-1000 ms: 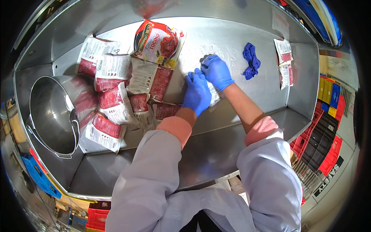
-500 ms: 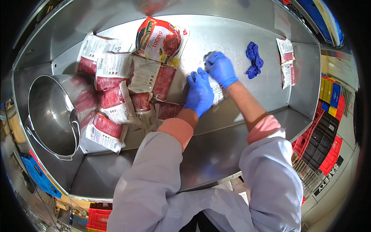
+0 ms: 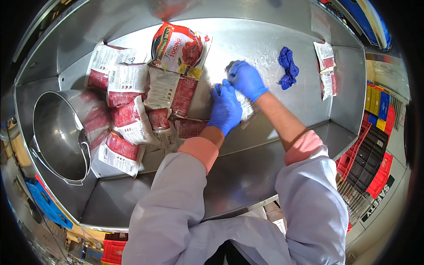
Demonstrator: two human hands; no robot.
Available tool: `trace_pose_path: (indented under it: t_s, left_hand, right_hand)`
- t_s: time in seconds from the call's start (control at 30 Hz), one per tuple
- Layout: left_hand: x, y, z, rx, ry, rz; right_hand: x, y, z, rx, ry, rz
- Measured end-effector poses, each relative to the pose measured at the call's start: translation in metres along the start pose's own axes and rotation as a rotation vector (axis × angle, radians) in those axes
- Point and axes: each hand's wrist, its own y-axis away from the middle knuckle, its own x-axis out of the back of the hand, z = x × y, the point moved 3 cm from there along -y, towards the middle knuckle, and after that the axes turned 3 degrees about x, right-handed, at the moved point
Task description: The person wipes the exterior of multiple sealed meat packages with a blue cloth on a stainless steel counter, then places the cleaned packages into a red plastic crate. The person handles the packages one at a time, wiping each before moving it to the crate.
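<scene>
Compared with half a second ago, the right hand [image 3: 247, 81] is drawn back toward 9 o'clock, and the dark piece [image 3: 229, 66] partly hidden under its fingers is carried along. Against one second ago, the right sleeve [image 3: 311, 194] is swung outward, toward 3 o'clock. Since half a second ago the view is turned slightly counterclockwise: the metal pail [image 3: 59, 137] is seen nearer 6 o'clock, the crumpled blue cloth [image 3: 288, 68] marginally nearer 12.

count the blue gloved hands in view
2: the left hand at a white packet in the metal basin, the right hand slightly farther right and away; none appear hidden.
</scene>
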Motion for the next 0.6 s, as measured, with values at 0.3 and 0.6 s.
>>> trace_pose_path:
  t_s: [0.3, 0.6]
  left_hand:
    - [-0.013, 0.001, -0.006, 0.039, 0.148, 0.036]
    - [0.003, 0.002, -0.006, -0.019, 0.014, -0.001]
  right_hand:
    - [0.015, 0.001, 0.008, -0.042, -0.130, 0.270]
    - [0.007, -0.010, 0.031, -0.108, -0.099, 0.205]
